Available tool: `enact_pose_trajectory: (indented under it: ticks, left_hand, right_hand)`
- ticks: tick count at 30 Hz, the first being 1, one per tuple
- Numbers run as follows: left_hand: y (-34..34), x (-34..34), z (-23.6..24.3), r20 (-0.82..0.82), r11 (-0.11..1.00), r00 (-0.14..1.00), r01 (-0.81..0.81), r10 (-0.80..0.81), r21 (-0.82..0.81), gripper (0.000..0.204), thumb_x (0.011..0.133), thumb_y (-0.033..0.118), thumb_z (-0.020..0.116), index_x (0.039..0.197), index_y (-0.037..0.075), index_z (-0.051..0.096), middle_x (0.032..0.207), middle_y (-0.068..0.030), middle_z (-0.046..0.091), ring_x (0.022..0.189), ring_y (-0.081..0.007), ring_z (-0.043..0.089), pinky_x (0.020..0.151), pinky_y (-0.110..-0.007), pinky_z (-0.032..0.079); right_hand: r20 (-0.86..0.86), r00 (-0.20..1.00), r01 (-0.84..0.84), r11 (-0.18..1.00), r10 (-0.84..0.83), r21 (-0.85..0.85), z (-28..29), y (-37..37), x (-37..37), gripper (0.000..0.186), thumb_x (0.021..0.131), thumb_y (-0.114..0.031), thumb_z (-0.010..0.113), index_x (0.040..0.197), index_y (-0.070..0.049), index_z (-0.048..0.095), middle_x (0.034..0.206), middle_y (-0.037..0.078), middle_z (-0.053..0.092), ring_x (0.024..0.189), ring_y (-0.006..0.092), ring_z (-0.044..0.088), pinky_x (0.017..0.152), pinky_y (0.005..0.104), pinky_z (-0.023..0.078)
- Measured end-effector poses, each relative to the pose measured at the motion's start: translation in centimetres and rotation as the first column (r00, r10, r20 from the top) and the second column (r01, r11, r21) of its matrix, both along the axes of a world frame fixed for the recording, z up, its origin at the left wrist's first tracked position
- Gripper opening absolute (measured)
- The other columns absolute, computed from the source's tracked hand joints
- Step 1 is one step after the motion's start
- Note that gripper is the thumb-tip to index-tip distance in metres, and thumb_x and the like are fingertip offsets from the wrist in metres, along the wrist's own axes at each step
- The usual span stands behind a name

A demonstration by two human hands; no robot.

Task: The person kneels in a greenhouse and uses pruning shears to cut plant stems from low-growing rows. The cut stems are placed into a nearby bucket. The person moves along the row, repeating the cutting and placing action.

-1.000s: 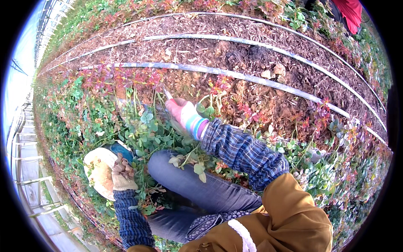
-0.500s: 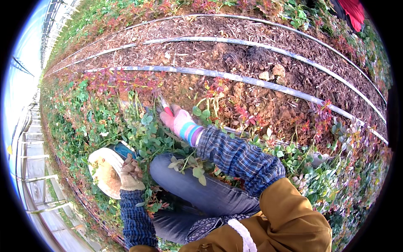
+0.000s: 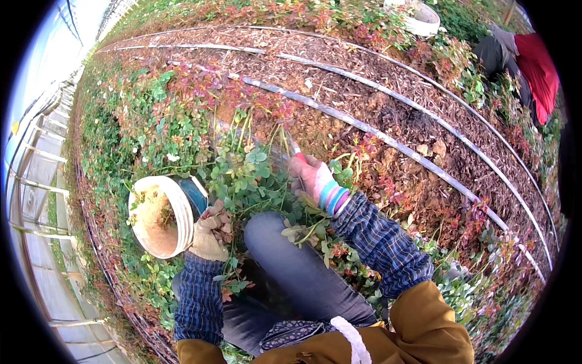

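Observation:
My right hand (image 3: 315,179), in a pink glove with a striped cuff, is closed around red-handled pruning shears (image 3: 296,149). Their metal end points up among the pale stems of a leafy plant (image 3: 250,158). My left hand (image 3: 209,235) wears a beige, brown-stained glove and sits against the right side of a white bucket (image 3: 183,213). Its fingers are curled; what they hold, if anything, cannot be made out. The bucket lies tipped, its mouth facing left, with some plant bits inside. Behind it shows a blue object (image 3: 194,193), partly covered.
Grey drip hoses (image 3: 364,126) run along the mulched bed. Two pale clods (image 3: 430,148) lie on the soil. At the upper right, another person in red (image 3: 536,73) works near a second white bucket (image 3: 421,21). Dense foliage surrounds my bent knee (image 3: 273,249).
The view has swung, bringing the other person and second bucket further into sight. My left hand has moved up along the bucket. My right hand still grips the shears by the stems.

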State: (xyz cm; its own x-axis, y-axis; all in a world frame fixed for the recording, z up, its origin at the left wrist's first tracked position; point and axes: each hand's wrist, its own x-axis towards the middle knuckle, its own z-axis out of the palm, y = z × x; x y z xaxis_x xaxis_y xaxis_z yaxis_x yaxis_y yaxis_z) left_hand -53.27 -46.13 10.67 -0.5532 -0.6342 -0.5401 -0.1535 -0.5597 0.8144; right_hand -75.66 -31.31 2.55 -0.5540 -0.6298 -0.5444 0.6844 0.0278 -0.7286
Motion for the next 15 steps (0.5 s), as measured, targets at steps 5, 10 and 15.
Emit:
enact_pose_trajectory:
  ticks: [5, 10, 15]
  left_hand:
    - [-1.6, 2.4, -0.3, -0.129, 0.999, 0.991, -0.029, 0.034, 0.036, 0.035, 0.079, 0.015, 0.064, 0.113, 0.007, 0.061, 0.082, 0.0003, 0.061, 0.061, -0.0101, 0.054, 0.045, -0.024, 0.04]
    - [-3.4, 4.5, -1.0, -0.213, 0.993, 0.974, -0.051, 0.073, 0.109, 0.041, 0.077, 0.012, 0.062, 0.117, 0.004, 0.059, 0.083, -0.0003, 0.062, 0.061, -0.0103, 0.054, 0.045, -0.024, 0.042]
    - [-4.4, 5.2, -0.7, -0.293, 0.973, 0.943, -0.094, 0.155, 0.211, 0.044, 0.078, 0.01, 0.061, 0.121, 0.002, 0.056, 0.083, -0.0048, 0.064, 0.06, -0.0132, 0.058, 0.044, -0.025, 0.047]
  right_hand:
    - [-0.061, 0.998, 0.031, 0.995, -0.025, 0.099, 2.9, -0.4, 0.5, 0.05, 0.084, -0.03, 0.066, 0.124, -0.004, 0.051, 0.078, 0.0, 0.053, 0.055, 0.0108, 0.049, 0.045, 0.0265, 0.042]
    - [-0.149, 0.986, -0.051, 0.991, 0.069, 0.126, 3.6, -1.6, -0.4, 0.041, 0.09, -0.039, 0.061, 0.116, -0.009, 0.054, 0.088, 0.004, 0.06, 0.068, 0.0159, 0.061, 0.056, 0.0312, 0.052]
    - [-0.003, 0.999, -0.034, 0.997, 0.034, 0.072, 3.3, -4.3, -2.2, 0.04, 0.09, -0.043, 0.058, 0.111, -0.01, 0.054, 0.088, 0.007, 0.062, 0.066, 0.0205, 0.062, 0.056, 0.0362, 0.054]
